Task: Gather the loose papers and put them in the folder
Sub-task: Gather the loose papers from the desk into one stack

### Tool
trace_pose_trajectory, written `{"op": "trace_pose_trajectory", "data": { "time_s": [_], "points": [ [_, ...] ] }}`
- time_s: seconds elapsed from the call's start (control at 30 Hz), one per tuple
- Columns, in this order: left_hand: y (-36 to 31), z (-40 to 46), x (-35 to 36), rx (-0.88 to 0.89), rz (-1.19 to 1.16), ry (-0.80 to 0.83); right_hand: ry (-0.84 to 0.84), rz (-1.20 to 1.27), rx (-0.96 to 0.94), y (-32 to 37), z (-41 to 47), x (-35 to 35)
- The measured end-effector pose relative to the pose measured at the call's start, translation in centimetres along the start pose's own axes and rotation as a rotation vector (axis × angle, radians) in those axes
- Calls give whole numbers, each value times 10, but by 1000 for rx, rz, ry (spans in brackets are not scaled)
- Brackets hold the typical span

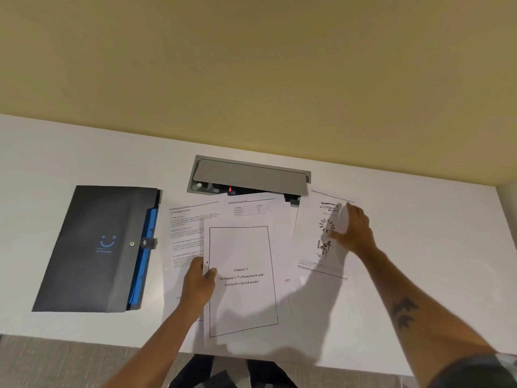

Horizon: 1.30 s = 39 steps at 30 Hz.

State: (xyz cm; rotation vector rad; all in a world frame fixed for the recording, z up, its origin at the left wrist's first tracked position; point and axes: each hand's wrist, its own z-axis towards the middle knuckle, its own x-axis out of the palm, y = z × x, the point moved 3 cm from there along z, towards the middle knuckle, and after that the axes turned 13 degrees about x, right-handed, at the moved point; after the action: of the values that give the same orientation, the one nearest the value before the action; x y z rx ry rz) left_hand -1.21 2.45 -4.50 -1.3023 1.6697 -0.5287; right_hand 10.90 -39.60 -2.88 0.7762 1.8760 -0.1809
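Observation:
Several loose white papers lie spread across the white desk. A bordered "Chapter 3" title page (242,301) lies on top in the middle, over a text page (187,228) and a page with a small table (251,210). My left hand (198,284) pinches the left edge of the title page. Farther right, a page with diagrams (313,239) lies apart, and my right hand (353,229) rests flat on it with fingers spread. A dark grey folder (95,247) with a blue smiley and blue inner dividers lies closed on the left, its snap tab fastened.
A grey cable hatch (249,175) is set into the desk (419,247) behind the papers, its lid partly raised with a red light inside. A yellow wall rises behind the desk. The near edge of the desk runs just below the papers, with grey floor underneath.

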Motion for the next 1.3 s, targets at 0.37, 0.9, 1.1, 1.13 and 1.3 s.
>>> {"op": "trace_pose_trajectory", "data": {
  "time_s": [0.37,0.9,1.1,1.13,1.3],
  "points": [
    [0,-31,10,-98,-30,-94,125,-355,-132,-19,31,8],
    [-11,-46,-11,-88,-59,-80,-35,597,268,-87,-61,-3],
    [-26,-50,-21,-80,-159,-30,-113,632,188,-90,-89,-44],
    [-27,-50,-22,-76,-175,-21,-91,668,177,-88,-95,-48],
    [-38,-54,-22,-51,-195,16,102,854,104,-59,-120,-38]
  ]
}}
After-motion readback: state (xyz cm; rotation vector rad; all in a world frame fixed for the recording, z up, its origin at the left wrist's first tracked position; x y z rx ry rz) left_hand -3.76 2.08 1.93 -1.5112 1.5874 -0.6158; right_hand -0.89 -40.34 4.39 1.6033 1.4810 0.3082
